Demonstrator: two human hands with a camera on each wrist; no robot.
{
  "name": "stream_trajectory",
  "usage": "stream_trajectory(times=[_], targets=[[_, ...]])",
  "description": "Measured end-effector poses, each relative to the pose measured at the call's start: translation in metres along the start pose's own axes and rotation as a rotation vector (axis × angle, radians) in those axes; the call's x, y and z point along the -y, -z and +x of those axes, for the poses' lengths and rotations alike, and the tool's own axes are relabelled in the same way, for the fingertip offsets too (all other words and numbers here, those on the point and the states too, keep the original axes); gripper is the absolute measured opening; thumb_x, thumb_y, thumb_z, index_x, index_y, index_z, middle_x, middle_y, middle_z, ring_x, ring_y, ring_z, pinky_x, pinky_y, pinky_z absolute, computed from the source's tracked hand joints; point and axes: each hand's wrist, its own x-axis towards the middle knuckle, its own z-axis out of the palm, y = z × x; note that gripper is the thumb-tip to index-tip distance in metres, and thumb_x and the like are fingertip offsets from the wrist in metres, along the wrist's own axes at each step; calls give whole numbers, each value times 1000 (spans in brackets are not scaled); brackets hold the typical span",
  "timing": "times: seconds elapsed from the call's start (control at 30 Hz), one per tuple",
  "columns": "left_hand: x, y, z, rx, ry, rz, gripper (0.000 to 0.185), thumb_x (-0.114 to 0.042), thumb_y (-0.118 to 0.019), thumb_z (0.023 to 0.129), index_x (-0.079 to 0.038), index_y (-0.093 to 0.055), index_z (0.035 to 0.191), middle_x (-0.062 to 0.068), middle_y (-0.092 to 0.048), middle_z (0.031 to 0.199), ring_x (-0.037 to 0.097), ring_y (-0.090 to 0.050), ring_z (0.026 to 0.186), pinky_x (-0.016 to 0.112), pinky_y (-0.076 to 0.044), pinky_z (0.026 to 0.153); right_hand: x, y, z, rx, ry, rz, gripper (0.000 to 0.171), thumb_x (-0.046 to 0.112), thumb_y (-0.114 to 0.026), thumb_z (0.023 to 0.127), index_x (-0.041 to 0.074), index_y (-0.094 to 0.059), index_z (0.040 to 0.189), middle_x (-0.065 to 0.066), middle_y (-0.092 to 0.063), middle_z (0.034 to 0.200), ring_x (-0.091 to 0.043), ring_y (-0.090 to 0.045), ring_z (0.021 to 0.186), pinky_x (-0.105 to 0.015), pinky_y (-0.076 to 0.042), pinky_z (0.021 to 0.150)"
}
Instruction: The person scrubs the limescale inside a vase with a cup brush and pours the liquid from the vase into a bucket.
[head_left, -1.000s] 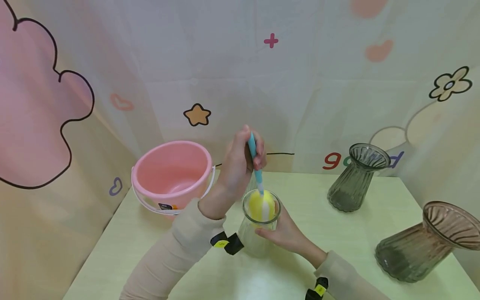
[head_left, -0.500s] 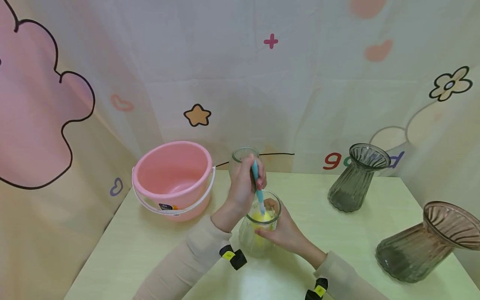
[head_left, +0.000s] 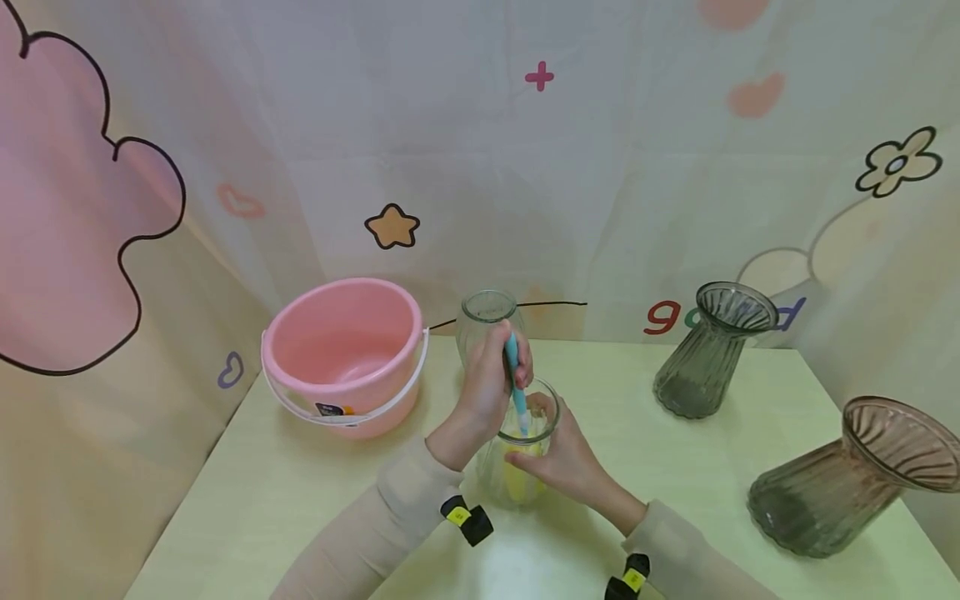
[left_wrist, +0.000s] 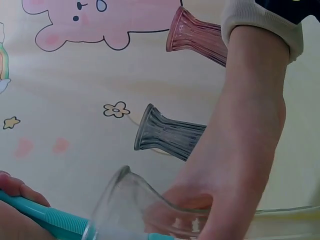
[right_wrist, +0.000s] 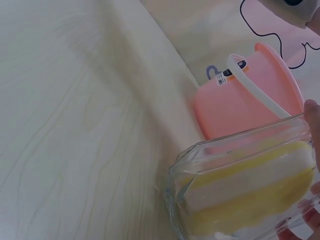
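My left hand (head_left: 483, 392) grips the turquoise handle (left_wrist: 55, 220) of a bottle brush. The brush points down through the mouth of a clear glass vase (head_left: 491, 471). Inside the vase, its yellow and white sponge head (right_wrist: 250, 192) reaches low toward the base. My right hand (head_left: 567, 457) holds the vase near its neck from the right, thumb in front and fingers behind. In the left wrist view the right hand (left_wrist: 240, 150) wraps the glass from above in that picture.
A pink bucket (head_left: 352, 325) with a white handle stands at the left. Behind my left hand is another clear glass vase (head_left: 480, 315). To the right stand a grey ribbed vase (head_left: 697, 375) and a brownish one (head_left: 813, 500) near the edge of the pale table (head_left: 225, 517).
My left hand has come down and the brush has sunk from the vase's mouth deep into its body. The vase behind has come into view. My right hand keeps its hold.
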Motion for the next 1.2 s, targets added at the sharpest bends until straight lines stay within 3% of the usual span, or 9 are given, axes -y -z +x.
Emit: stream_trajectory(times=[0.23, 0.6, 0.7, 0.83, 1.2], targets=[[-23, -9, 5, 2, -22, -13, 40, -26, -30, 96, -10, -42, 61, -3, -37, 50, 12, -33, 46, 24, -30, 51, 5, -1, -1, -49, 1, -45, 73, 21, -85, 62, 10, -44, 121, -9, -48, 117, -23, -47, 104, -42, -41, 88], [-83, -23, 13, 91, -136, -17, 42, -28, -26, 97, -12, -42, 62, -2, -35, 51, 13, -31, 47, 25, -28, 51, 6, -5, -1, -88, -23, -111, 87, 27, -85, 60, 7, -38, 130, -10, -47, 119, -22, -47, 104, -42, -43, 87], [-92, -26, 13, 115, -166, -24, 42, -27, -25, 98, -11, -42, 62, -2, -35, 51, 13, -31, 47, 25, -29, 52, 6, -5, -2, -92, -22, -123, 91, 28, -85, 60, 8, -34, 134, -10, -46, 120, -23, -47, 105, -43, -43, 88], [-86, -25, 12, 119, -175, -36, 42, -24, -25, 97, -12, -43, 61, -2, -36, 50, 12, -32, 46, 25, -29, 50, 7, -6, -1, -104, -18, -112, 90, 27, -85, 60, 8, -35, 133, -10, -45, 120, -23, -46, 105, -42, -42, 88], [-37, -12, 7, 13, -97, -29, 40, -25, -30, 96, -9, -43, 61, -2, -39, 49, 13, -33, 46, 25, -31, 52, 8, -7, -2, -109, -34, -117, 78, 27, -85, 60, 8, -42, 122, -9, -46, 114, -22, -44, 100, -39, -41, 83]])
